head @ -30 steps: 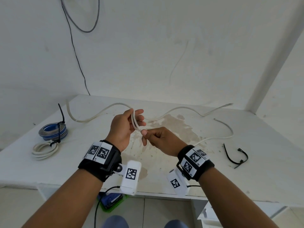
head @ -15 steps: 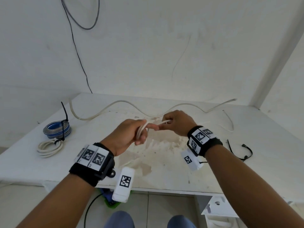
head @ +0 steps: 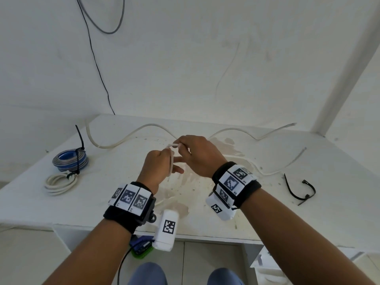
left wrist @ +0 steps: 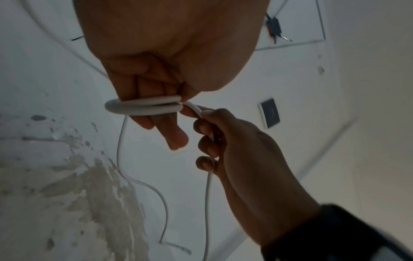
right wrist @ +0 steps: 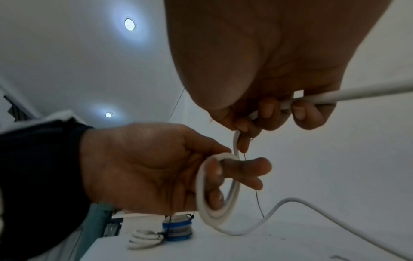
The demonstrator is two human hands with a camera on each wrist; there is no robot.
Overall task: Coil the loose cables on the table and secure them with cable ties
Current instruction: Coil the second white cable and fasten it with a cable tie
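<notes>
A white cable (head: 170, 163) is wound in two turns around the fingers of my left hand (head: 159, 166). The thumb pins the loop (right wrist: 202, 185) in place. My right hand (head: 197, 155) is just above and behind the left. Its fingers are curled round the same cable (left wrist: 196, 108) right beside the loop (left wrist: 143, 106). The cable runs out of that fist (right wrist: 335, 96) to the right. A loose tail (right wrist: 290, 201) hangs from the loop down to the table (head: 308, 229). Black cable ties (head: 296, 194) lie on the table at the right.
At the table's left stand a blue-grey coil (head: 71, 160) and a white coil (head: 59, 183), each bound with a black tie. More white cable (head: 232, 129) snakes along the back near the wall. A thin black wire (head: 98, 64) hangs down the wall.
My right hand swung out to the right with the cable, then came back over the left hand's fingers, laying cable onto the loop. The left hand stayed roughly in place.
</notes>
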